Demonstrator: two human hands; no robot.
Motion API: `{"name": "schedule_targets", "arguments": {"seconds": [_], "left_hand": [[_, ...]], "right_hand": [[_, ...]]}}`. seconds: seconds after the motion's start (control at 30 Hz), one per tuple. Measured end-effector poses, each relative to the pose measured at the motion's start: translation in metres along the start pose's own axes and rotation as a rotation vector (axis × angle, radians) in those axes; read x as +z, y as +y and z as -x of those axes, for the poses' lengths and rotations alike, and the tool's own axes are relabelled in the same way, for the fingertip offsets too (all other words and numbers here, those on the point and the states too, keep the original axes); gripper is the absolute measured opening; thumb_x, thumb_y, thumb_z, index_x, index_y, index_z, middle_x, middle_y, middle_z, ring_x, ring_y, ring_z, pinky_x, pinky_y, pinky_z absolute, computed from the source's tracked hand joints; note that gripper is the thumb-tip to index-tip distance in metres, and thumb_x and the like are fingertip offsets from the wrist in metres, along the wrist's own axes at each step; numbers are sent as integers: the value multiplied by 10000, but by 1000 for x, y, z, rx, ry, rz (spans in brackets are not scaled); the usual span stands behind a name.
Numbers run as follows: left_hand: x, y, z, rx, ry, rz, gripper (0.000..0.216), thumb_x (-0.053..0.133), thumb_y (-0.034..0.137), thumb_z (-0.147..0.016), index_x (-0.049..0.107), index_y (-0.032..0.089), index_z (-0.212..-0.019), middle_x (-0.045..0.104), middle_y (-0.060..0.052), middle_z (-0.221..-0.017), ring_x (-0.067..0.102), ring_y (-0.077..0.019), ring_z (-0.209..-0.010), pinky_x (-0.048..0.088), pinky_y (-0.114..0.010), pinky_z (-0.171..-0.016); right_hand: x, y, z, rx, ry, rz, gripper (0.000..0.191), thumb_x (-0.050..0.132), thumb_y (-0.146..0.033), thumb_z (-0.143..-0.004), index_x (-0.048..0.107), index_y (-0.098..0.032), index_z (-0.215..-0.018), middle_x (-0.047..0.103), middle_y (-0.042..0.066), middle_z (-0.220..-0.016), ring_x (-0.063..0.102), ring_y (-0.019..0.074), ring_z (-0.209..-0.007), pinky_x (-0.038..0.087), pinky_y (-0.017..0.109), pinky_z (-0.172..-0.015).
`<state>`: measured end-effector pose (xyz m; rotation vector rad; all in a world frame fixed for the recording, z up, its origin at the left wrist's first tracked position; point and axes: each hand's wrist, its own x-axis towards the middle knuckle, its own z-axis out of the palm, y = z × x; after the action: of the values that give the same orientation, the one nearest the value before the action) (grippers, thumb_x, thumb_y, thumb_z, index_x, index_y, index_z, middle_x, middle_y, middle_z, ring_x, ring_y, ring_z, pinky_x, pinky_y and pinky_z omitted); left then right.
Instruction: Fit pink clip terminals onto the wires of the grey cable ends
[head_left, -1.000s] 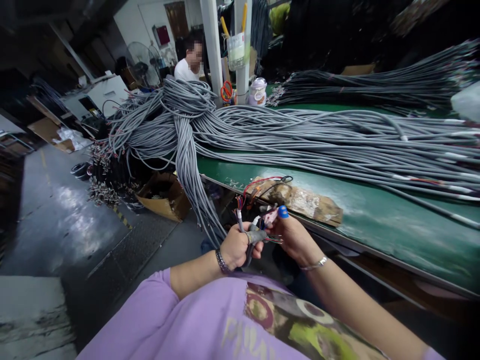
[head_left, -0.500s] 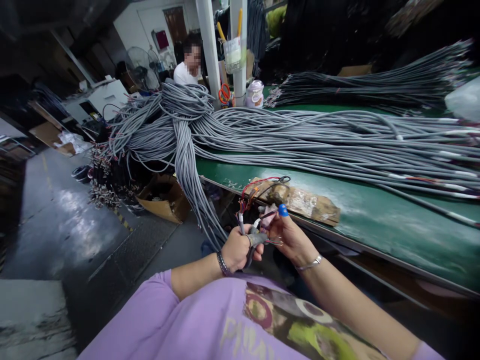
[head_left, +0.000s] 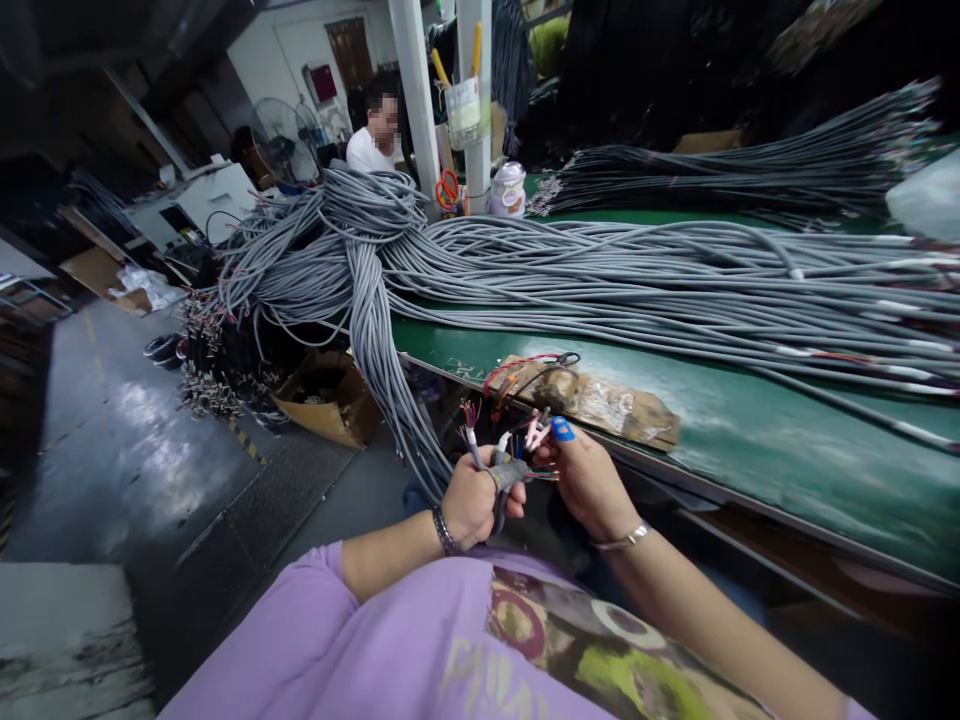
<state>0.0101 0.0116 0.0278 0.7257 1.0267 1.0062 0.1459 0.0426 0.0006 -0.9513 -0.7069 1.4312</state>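
My left hand is closed around the ends of several grey cables. Thin coloured wires fan out of their stripped ends, some with white wrapping below. Beside it, my right hand wears a blue cover on the thumb. Its fingers pinch a small pink piece against the dark wires; the exact kind is unclear. More bare-ended wires stick out between the two hands. The grey cable bundle drapes off the table edge and hangs down towards my left hand.
Long grey cables lie across the green table. A taped wooden block with red and black leads sits at its near edge. Black cables lie behind. An open cardboard box stands below; a person is beyond the post.
The wire ends in my left hand have tilted left. My right hand has turned slightly, its thumb lower, and the pink piece now shows as a narrower shape.
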Motion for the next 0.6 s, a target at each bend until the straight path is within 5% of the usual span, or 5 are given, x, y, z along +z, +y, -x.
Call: {"name": "schedule_targets", "arguments": {"seconds": [0.07, 0.27, 0.6], "left_hand": [[1, 0, -2, -5, 1, -2, 415, 786, 439, -554, 483, 165, -625, 556, 20, -456, 462, -78, -331, 382, -179, -331], [4, -3, -4, -19, 9, -19, 429, 784, 474, -545, 518, 155, -652, 550, 23, -449, 449, -72, -322, 376, -178, -331], [2, -6, -2, -31, -1, -45, 420, 785, 462, -543, 518, 153, -639, 558, 16, -450, 451, -75, -312, 362, -179, -322]], "right_hand": [[-1, 3, -1, -58, 26, 65, 388, 692, -592, -710, 651, -208, -665, 584, -11, -615, 483, 122, -549, 419, 258, -538], [0, 8, -13, 173, -125, -172, 439, 688, -638, -679, 659, -209, -768, 637, 8, -672, 577, 166, -637, 467, 289, -578], [2, 10, -9, 173, -146, -286, 397, 658, -629, -721, 647, -234, -763, 610, -14, -610, 571, 148, -601, 488, 277, -601]]}}
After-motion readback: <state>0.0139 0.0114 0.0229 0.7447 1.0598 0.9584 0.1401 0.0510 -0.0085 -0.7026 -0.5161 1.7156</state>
